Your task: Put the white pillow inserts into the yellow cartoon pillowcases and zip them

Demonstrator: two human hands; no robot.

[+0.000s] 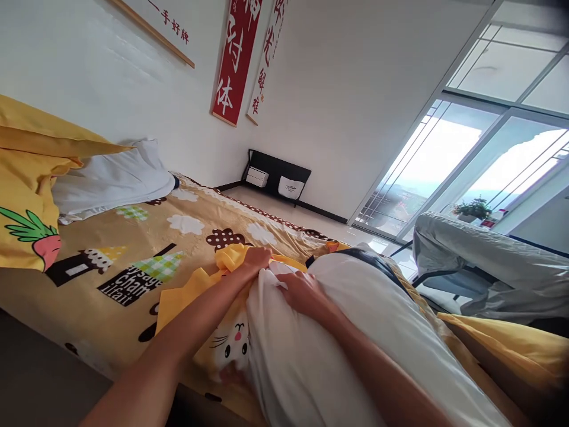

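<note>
A white pillow (355, 332) lies across the near edge of the bed, partly inside a yellow pillowcase (208, 296) printed with a cartoon cat. My left hand (256, 259) is closed on the bunched yellow edge of the pillowcase at the pillow's far end. My right hand (299, 292) presses flat with curled fingers on the white pillow just beside it. Both forearms reach in from the bottom of the view.
The bed carries a tan cartoon-print sheet (146, 249), a second white pillow (115, 178) and a yellow duvet (26, 184) at left. A grey covered chair (484, 261) stands at right by the glass doors. A black low shelf (278, 178) sits against the far wall.
</note>
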